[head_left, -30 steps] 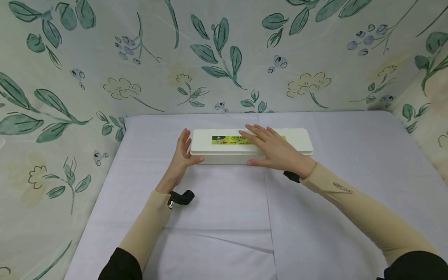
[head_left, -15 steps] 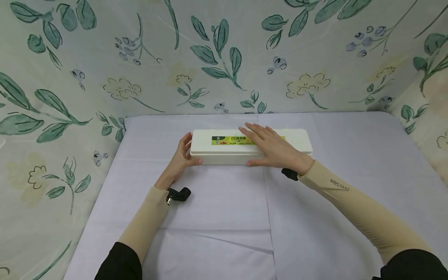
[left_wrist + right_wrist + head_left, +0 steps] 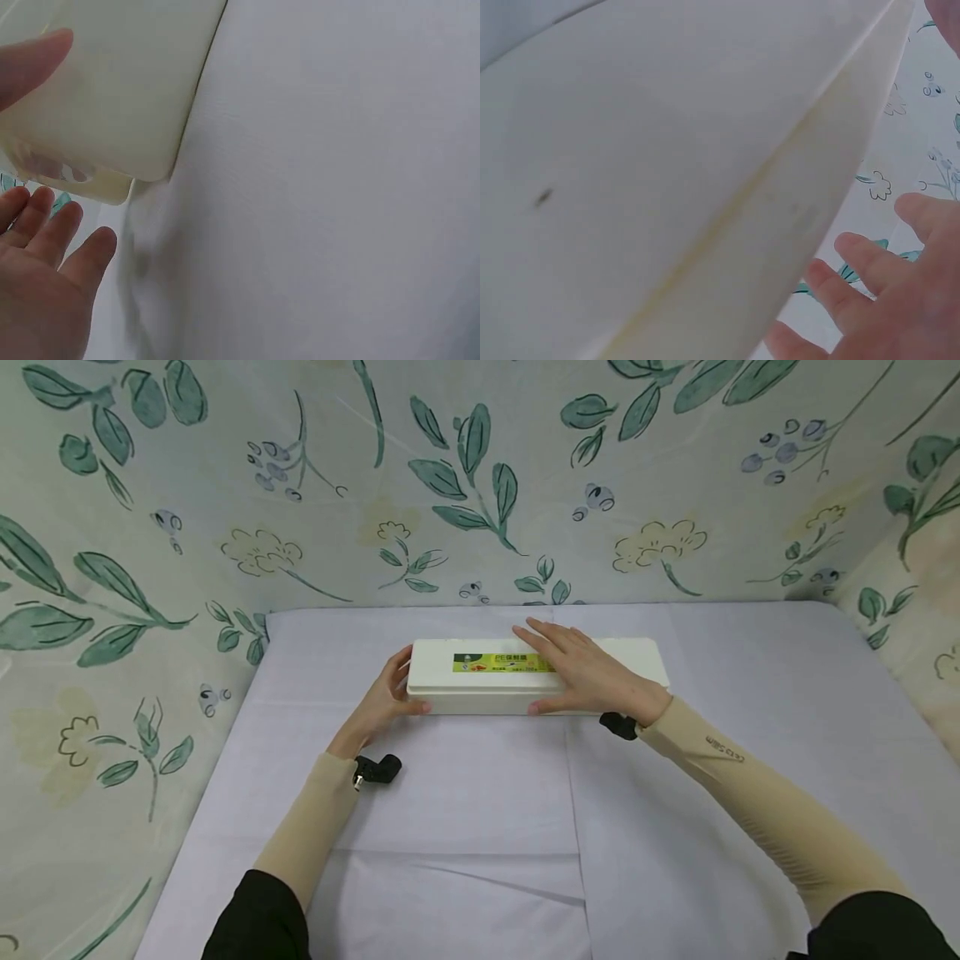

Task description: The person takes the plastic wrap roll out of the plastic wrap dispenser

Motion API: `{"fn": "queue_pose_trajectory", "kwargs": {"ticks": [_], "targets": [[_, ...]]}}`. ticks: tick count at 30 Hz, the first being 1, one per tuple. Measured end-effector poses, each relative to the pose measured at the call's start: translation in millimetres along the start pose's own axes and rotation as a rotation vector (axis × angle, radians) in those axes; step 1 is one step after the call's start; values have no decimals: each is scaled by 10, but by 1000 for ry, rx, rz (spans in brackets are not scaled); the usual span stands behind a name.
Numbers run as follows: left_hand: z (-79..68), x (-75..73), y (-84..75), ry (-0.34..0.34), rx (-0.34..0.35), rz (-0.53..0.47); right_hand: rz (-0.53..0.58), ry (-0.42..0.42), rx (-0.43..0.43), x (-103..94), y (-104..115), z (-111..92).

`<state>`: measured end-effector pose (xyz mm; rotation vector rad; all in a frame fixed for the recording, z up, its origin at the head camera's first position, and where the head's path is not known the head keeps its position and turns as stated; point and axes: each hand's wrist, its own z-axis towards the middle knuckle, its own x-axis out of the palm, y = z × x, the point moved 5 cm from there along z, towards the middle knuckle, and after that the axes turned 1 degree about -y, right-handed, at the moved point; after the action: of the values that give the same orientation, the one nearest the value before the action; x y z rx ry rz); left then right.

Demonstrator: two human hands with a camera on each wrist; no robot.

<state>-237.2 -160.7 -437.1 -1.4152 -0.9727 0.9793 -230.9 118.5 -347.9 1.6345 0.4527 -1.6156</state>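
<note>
A long white cling film box (image 3: pixel 480 703) with a yellow-green label lies lengthwise on the table. My left hand (image 3: pixel 382 695) is at its left end, thumb over the front face and fingers around the corner. The left wrist view shows that thumb (image 3: pixel 34 64) in front of the box wall (image 3: pixel 127 97), and loosely extended fingers (image 3: pixel 56 232) beside the end. My right hand (image 3: pixel 588 672) lies across the lid right of centre, covering part of the label, its thumb low at the front. In the right wrist view its spread fingers (image 3: pixel 862 277) appear beyond the box's pale surface (image 3: pixel 652 150).
A white cloth (image 3: pixel 465 793) with fold creases covers the table. Behind and to the left hangs a patterned curtain (image 3: pixel 337 510) of leaves and flowers. Black wrist cameras, one (image 3: pixel 378 768) on the left wrist and one (image 3: pixel 618 725) on the right, sit close over the cloth.
My left fingers have drawn in closer to the box's left end, and the left forearm has shifted slightly. The right hand stays on the lid; the box has kept its place.
</note>
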Motion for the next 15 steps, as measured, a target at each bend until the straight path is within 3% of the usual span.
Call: {"fn": "queue_pose_trajectory", "kwargs": {"ticks": [15], "targets": [[73,-22,71,16,-19,60,8,41,-15,68,6,40]]}}
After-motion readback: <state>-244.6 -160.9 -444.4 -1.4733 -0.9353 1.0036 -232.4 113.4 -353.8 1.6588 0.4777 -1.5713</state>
